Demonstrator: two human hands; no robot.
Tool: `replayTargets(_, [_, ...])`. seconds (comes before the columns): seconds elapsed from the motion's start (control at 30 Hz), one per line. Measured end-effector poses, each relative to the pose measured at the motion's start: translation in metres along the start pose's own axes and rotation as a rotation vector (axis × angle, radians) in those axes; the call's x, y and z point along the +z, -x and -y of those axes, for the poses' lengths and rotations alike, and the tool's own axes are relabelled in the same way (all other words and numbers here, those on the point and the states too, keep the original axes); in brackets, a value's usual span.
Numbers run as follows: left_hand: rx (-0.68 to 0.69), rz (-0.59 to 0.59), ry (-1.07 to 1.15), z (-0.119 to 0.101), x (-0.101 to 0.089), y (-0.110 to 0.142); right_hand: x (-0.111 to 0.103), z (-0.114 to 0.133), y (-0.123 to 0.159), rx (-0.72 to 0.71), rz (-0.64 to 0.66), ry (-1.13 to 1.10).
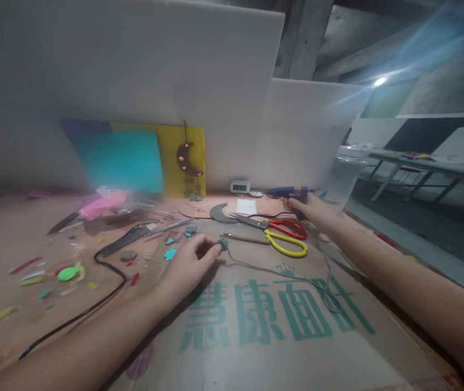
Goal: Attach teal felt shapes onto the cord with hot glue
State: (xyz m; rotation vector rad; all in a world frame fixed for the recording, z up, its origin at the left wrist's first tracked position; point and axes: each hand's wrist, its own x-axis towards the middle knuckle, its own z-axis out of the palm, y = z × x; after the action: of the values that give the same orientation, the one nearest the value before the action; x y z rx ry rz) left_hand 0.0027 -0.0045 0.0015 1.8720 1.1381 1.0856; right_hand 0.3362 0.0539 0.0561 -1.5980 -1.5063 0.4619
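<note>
My left hand (193, 259) is closed, pinching a small grey-green piece (224, 244) between thumb and fingertips. A thin grey cord (273, 270) runs from that piece to the right and loops on the board. My right hand (307, 210) reaches to the back right, its fingers closed at the handle of a blue glue gun (287, 192). Between the hands lie scissors (265, 225) with one red and one yellow handle, a slim brown-handled tool (248, 239) and a dark grey crescent (220, 213). A turquoise flower-shaped piece (170, 254) is just left of my left hand.
A yellow sheet (167, 163) with a hanging moon ornament (187, 160) leans against the white partition (134, 65). A small digital timer (239, 187) stands at the back. Colourful scraps, a black cable (112, 293) and a pink item (104, 206) cover the left. A clear container (344, 174) stands right.
</note>
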Motion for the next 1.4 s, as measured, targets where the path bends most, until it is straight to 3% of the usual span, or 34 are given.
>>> replayTargets(0.17, [-0.013,0.012,-0.006,0.006,0.001,-0.001,0.009,0.001,-0.013,-0.012,0.041,0.062])
replayTargets(0.33, [-0.030,0.018,0.000,0.009,0.001,-0.002,0.034,0.007,-0.039,-0.033,0.105,0.152])
replayTargets(0.53, [-0.014,0.012,-0.020,0.006,0.000,-0.001,0.057,-0.003,-0.052,-0.031,0.145,0.266])
replayTargets(0.73, [-0.011,0.018,-0.017,0.003,0.000,0.000,0.039,-0.009,-0.050,-0.052,0.181,0.448])
replayTargets(0.93, [-0.001,0.014,0.018,0.000,0.000,0.001,0.018,0.013,-0.002,-0.184,0.169,0.559])
replayTargets(1.03, [-0.009,0.015,0.015,0.000,0.000,0.001,0.027,0.043,0.029,-0.361,0.233,0.391])
replayTargets(1.1, [-0.009,0.007,0.012,-0.002,0.000,0.001,0.041,0.064,0.049,-0.344,0.282,0.166])
replayTargets(1.23, [-0.022,-0.046,0.044,-0.005,0.000,0.001,0.076,0.090,0.081,-0.058,0.607,-0.270])
replayTargets(1.3, [-0.031,-0.057,0.057,-0.007,0.000,0.000,0.091,0.091,0.092,0.070,0.705,-0.404])
replayTargets(1.4, [-0.059,-0.074,0.063,-0.008,-0.001,0.000,0.106,0.081,0.100,0.120,0.759,-0.477])
